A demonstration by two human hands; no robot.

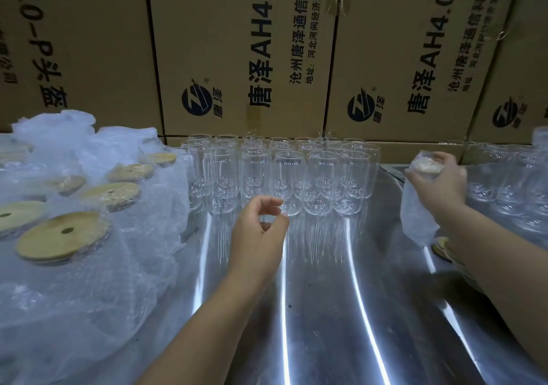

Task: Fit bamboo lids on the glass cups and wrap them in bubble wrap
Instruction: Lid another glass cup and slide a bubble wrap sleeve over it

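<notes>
Several bare glass cups (255, 174) stand in rows at the back of the steel table (341, 310). My left hand (258, 236) hovers just in front of them, fingers loosely curled, holding nothing. My right hand (439, 180) grips the top of a lidded cup wrapped in bubble wrap (416, 215), held upright over the table's right side. Bamboo lids (60, 236) with a centre hole lie on a heap of bubble wrap (89, 280) at the left.
Stacked cardboard boxes (243, 52) form a wall behind the table. More glass cups (504, 185) crowd the right edge. Another bamboo lid (441, 246) peeks out under my right forearm.
</notes>
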